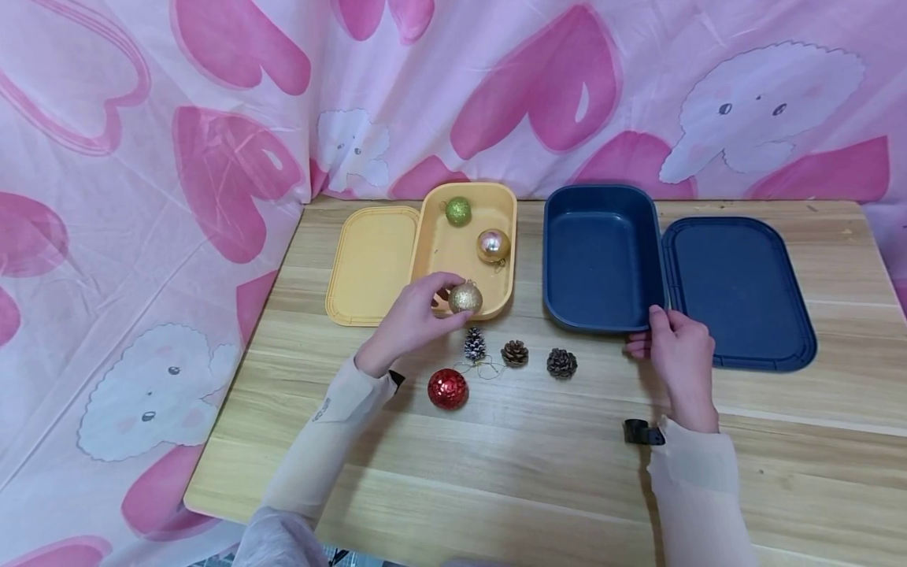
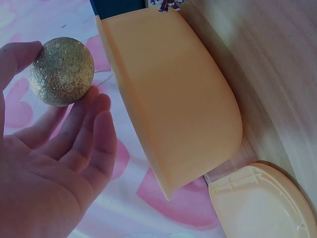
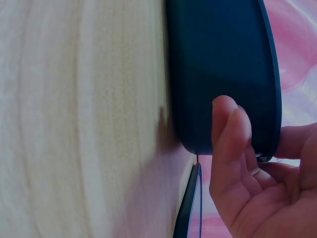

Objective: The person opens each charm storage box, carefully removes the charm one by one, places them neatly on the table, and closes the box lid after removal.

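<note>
My left hand (image 1: pixel 414 319) pinches a glittery gold Christmas ball (image 1: pixel 465 298) between thumb and fingers, over the near end of the yellow box (image 1: pixel 462 189). The left wrist view shows the ball (image 2: pixel 62 72) held above the box's rim. Inside that box lie a green glitter ball (image 1: pixel 458 211) and a shiny pinkish-gold ball (image 1: pixel 493 246). At the near right corner of the dark blue box (image 1: pixel 602 264), my right hand (image 1: pixel 682 358) grips the rim, thumb on top and fingers against the outer wall (image 3: pixel 223 59).
A yellow lid (image 1: pixel 372 268) lies left of the yellow box, a blue lid (image 1: pixel 740 291) right of the blue one. In front are a red ball (image 1: pixel 448 389), a white-tipped pinecone (image 1: pixel 475 345), a brown pinecone (image 1: pixel 515 353) and a dark pinecone (image 1: pixel 562 363). A pink curtain (image 1: pixel 425 102) hangs behind.
</note>
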Demonstrator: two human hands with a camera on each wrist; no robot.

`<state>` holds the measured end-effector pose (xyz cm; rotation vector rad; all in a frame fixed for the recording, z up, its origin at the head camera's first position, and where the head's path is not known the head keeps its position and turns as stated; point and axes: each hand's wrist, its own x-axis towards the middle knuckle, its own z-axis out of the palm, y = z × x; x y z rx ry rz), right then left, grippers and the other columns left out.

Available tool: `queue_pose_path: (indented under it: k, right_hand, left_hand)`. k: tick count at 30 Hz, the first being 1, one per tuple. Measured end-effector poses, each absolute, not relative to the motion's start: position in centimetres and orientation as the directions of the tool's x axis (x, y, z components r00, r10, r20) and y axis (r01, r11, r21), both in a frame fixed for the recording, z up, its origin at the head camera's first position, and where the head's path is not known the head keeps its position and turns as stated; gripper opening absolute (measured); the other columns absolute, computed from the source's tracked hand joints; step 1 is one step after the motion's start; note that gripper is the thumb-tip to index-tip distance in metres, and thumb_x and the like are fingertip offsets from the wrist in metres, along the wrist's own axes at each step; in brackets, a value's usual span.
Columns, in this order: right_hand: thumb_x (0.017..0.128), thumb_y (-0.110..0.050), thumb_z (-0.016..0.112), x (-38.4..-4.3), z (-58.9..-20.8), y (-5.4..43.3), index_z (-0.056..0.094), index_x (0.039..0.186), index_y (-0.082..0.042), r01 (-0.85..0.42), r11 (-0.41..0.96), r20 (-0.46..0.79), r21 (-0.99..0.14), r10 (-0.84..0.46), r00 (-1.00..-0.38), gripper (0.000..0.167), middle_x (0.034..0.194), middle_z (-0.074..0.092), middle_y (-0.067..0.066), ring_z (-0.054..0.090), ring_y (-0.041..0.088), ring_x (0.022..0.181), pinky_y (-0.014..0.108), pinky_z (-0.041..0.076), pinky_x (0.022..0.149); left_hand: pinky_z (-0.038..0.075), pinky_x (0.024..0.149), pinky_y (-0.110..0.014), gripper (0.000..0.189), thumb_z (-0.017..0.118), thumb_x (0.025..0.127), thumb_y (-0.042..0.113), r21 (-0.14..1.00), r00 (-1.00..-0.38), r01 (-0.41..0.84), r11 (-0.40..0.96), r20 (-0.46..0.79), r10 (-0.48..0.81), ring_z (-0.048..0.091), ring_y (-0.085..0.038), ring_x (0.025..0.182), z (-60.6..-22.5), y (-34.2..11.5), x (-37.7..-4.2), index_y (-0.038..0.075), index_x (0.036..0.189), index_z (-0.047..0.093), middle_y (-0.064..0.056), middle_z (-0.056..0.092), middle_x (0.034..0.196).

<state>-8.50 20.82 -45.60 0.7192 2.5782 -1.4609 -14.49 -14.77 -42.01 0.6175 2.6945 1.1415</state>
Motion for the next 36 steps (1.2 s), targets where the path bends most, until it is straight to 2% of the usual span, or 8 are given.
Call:
queue_pose_path:
  k: [3,7,10,17,23,30,33,36]
  right_hand:
    - [0.101,-0.046,0.036,-8.5,-45.6,20.9,0.065,0.099,-0.001,0.45,0.439,-0.309,-0.778,0.357,-0.882,0.053,0.06,0.068,-0.017,0.068,0.003,0.057,0.005,0.046,0.068]
    - [0.101,-0.047,0.035,-8.5,-45.6,20.9,0.065,0.099,-0.003,0.458,0.452,-0.313,-0.766,0.36,-0.879,0.054,0.062,0.07,-0.014,0.069,0.003,0.058,0.014,0.049,0.079]
    - [0.101,-0.048,0.035,-8.5,-45.5,20.9,0.066,0.1,-0.003,0.459,0.455,-0.316,-0.763,0.356,-0.879,0.055,0.064,0.07,-0.013,0.069,0.002,0.059,0.017,0.049,0.082]
    - [0.101,-0.05,0.033,-8.5,-45.6,21.0,0.067,0.108,-0.003,0.455,0.457,-0.322,-0.764,0.342,-0.883,0.058,0.067,0.072,-0.013,0.068,0.0,0.06,0.011,0.045,0.076]
    - [0.101,-0.048,0.033,-8.5,-45.6,21.1,0.067,0.11,-0.002,0.448,0.441,-0.319,-0.778,0.337,-0.886,0.058,0.069,0.072,-0.011,0.069,0.002,0.06,0.006,0.044,0.07]
    - [0.102,-0.047,0.034,-8.5,-45.7,21.1,0.067,0.11,-0.001,0.435,0.431,-0.311,-0.791,0.33,-0.891,0.057,0.068,0.072,-0.01,0.069,0.003,0.06,0.006,0.047,0.066]
    - [0.102,-0.046,0.034,-8.5,-45.7,21.1,0.067,0.109,-0.001,0.432,0.439,-0.304,-0.788,0.333,-0.893,0.057,0.068,0.072,-0.011,0.069,0.002,0.059,0.005,0.046,0.067]
    - [0.102,-0.046,0.035,-8.5,-45.7,21.0,0.067,0.109,0.0,0.43,0.424,-0.304,-0.797,0.332,-0.893,0.057,0.066,0.071,-0.013,0.069,0.003,0.059,0.008,0.049,0.064]
  left_hand:
    - [0.056,0.077,-0.033,0.046,0.078,0.08,0.024,0.725,-0.903,0.301,0.62,0.006,0.43,0.062,-0.019,0.09,-42.0,-14.9,-14.2,0.008,0.119,0.06,-0.005,0.066,0.103]
    - [0.056,0.077,-0.036,0.045,0.079,0.079,0.022,0.739,-0.9,0.289,0.608,-0.007,0.436,0.062,-0.02,0.087,-42.0,-15.1,-13.7,0.009,0.117,0.059,-0.005,0.066,0.102]
    - [0.057,0.077,-0.037,0.044,0.079,0.079,0.02,0.751,-0.893,0.297,0.59,-0.001,0.45,0.062,-0.019,0.088,-42.0,-15.1,-13.4,0.008,0.116,0.059,-0.005,0.066,0.104]
    - [0.052,0.087,-0.04,0.043,0.08,0.078,0.024,0.72,-0.868,0.375,0.584,0.052,0.494,0.054,-0.016,0.098,-42.0,-15.1,-12.5,0.012,0.114,0.06,-0.001,0.062,0.108]
    - [0.048,0.09,-0.036,0.042,0.079,0.079,0.029,0.688,-0.836,0.419,0.592,0.038,0.547,0.053,-0.013,0.1,-41.9,-14.7,-12.0,0.014,0.114,0.06,0.002,0.061,0.109]
    - [0.045,0.093,-0.032,0.043,0.075,0.082,0.034,0.646,-0.798,0.478,0.595,0.037,0.601,0.055,-0.014,0.105,-41.7,-14.3,-11.5,0.016,0.118,0.061,0.005,0.063,0.111]
    - [0.046,0.092,-0.033,0.042,0.077,0.081,0.032,0.642,-0.792,0.476,0.601,0.016,0.61,0.057,-0.015,0.105,-41.5,-14.2,-11.2,0.016,0.117,0.061,0.005,0.064,0.11]
    - [0.047,0.093,-0.032,0.042,0.077,0.081,0.03,0.646,-0.79,0.452,0.615,-0.03,0.612,0.056,-0.012,0.104,-41.2,-14.0,-10.8,0.016,0.117,0.061,0.006,0.064,0.11]
